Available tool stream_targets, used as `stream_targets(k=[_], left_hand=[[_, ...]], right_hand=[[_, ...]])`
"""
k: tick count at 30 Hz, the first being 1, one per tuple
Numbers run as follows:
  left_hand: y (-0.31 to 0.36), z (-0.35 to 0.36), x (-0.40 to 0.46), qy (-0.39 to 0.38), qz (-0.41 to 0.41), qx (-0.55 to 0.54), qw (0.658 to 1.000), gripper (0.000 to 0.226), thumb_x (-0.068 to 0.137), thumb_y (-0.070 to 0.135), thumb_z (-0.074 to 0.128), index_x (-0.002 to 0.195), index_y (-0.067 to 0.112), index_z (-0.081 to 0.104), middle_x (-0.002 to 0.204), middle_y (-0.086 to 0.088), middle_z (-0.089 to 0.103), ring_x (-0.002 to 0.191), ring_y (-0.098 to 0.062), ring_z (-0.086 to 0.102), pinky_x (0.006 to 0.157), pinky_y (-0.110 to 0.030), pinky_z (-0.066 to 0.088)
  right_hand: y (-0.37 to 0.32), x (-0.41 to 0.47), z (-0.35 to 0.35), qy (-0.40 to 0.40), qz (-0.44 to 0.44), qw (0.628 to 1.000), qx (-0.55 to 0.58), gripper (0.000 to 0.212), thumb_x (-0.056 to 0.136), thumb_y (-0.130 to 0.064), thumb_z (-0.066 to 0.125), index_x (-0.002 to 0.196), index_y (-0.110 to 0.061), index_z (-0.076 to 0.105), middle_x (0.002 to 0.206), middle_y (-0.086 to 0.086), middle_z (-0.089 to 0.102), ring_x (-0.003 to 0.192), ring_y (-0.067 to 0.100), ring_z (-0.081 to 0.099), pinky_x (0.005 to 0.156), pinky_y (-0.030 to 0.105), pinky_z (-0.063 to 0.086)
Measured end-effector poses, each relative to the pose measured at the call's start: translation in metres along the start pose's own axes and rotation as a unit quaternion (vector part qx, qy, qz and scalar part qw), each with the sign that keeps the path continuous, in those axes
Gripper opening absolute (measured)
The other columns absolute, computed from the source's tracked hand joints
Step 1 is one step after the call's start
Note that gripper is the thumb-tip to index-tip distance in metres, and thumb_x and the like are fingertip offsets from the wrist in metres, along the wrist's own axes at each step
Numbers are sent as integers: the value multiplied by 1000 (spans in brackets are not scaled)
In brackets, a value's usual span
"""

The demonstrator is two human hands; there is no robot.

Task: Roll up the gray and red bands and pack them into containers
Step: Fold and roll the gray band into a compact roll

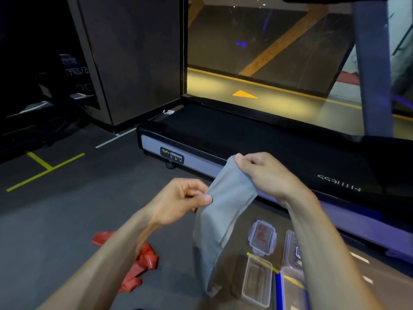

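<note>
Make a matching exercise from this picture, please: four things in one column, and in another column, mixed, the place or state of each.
Things:
1. gray band
2. red band
3. open clear container
4. container lid

Places or states:
a. lies crumpled on the floor, under the left forearm
b. lies flat on the floor, beyond the open container
c. hangs down, pinched by the left hand and the right hand
d. stands on the floor with nothing visible inside

Pairs: 1-c, 2-a, 3-d, 4-b
</note>
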State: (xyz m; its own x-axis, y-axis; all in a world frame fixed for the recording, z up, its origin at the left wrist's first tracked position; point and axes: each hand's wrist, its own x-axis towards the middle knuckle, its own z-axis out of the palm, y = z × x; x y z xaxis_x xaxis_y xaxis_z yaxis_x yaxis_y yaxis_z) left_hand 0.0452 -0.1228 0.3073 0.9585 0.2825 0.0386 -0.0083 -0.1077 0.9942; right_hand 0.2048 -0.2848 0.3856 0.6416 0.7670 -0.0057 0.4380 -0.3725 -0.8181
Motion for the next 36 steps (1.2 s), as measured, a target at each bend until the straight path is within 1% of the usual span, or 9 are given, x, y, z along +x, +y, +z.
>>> stream_targets(k=[2, 5, 8, 12, 18, 22, 25, 31, 36], left_hand=[[-1, 0, 1, 1, -6, 8, 1000, 2, 92, 12, 74, 91, 12, 73, 83, -5, 76, 72, -13, 63, 69, -25, 48], [0, 0, 0, -2, -9, 9, 1000, 3, 93, 7, 70, 91, 9, 72, 79, -2, 76, 67, -7, 64, 65, -19, 49], [1, -1, -2, -7, -8, 13, 1000, 3, 93, 6, 70, 94, 4, 72, 80, -4, 76, 67, -8, 64, 64, -19, 49], [2, -2, -1, -10, -11, 14, 1000, 9, 92, 10, 72, 95, 2, 72, 83, -10, 75, 73, -17, 61, 67, -24, 48], [2, 0, 0, -14, -10, 26, 1000, 2, 91, 7, 72, 90, 6, 71, 75, -1, 74, 63, -6, 59, 62, -18, 45], [1, 1, 0, -5, -11, 28, 1000, 5, 92, 5, 71, 88, 6, 70, 74, 1, 73, 62, -3, 59, 60, -16, 45], [0, 1, 1, -3, -11, 35, 999, 6, 91, 6, 73, 86, 7, 70, 76, -4, 74, 63, -6, 59, 60, -17, 45], [1, 3, 2, 2, -10, 24, 1000, 6, 91, 5, 72, 86, 6, 69, 75, -4, 73, 61, -5, 59, 59, -16, 46], [2, 5, 3, 1, -9, 33, 999, 9, 92, 5, 72, 84, 8, 68, 70, 3, 72, 59, -2, 57, 59, -16, 44]], right_hand=[[7, 3, 5, -10, 22, 999, 23, 85, 73, -82, 41, 81, 2, 51, 79, 4, 48, 71, 21, 43, 69, 40, 34], [9, 3, 14, -19, 50, 997, 62, 67, 74, -82, 40, 88, -20, 58, 84, 3, 51, 75, 21, 47, 72, 40, 38], [9, -1, 14, -35, 42, 996, 70, 59, 86, -73, 58, 90, -14, 53, 83, 3, 60, 73, 22, 57, 72, 39, 46], [17, -1, 12, -37, 45, 996, 72, 40, 89, -46, 77, 104, -12, 62, 92, 4, 74, 82, 18, 71, 80, 40, 56], [20, -3, 10, -44, 20, 997, 63, 53, 86, -60, 71, 92, -7, 70, 78, 4, 66, 74, 18, 61, 75, 39, 47], [22, -4, 11, -73, 11, 995, 60, 73, 72, -78, 62, 87, -7, 72, 79, 10, 67, 74, 22, 61, 75, 41, 48], [24, -3, 12, -85, 10, 994, 72, 69, 80, -72, 63, 86, -4, 72, 80, 18, 66, 74, 23, 58, 74, 42, 47], [24, -3, 16, -56, 30, 993, 102, 43, 99, -47, 64, 87, -8, 77, 95, 27, 75, 78, 28, 66, 80, 49, 54], [24, -4, 26, -78, 45, 992, 91, 79, 86, -69, 49, 100, 8, 62, 100, 35, 69, 74, 26, 59, 73, 41, 45]])
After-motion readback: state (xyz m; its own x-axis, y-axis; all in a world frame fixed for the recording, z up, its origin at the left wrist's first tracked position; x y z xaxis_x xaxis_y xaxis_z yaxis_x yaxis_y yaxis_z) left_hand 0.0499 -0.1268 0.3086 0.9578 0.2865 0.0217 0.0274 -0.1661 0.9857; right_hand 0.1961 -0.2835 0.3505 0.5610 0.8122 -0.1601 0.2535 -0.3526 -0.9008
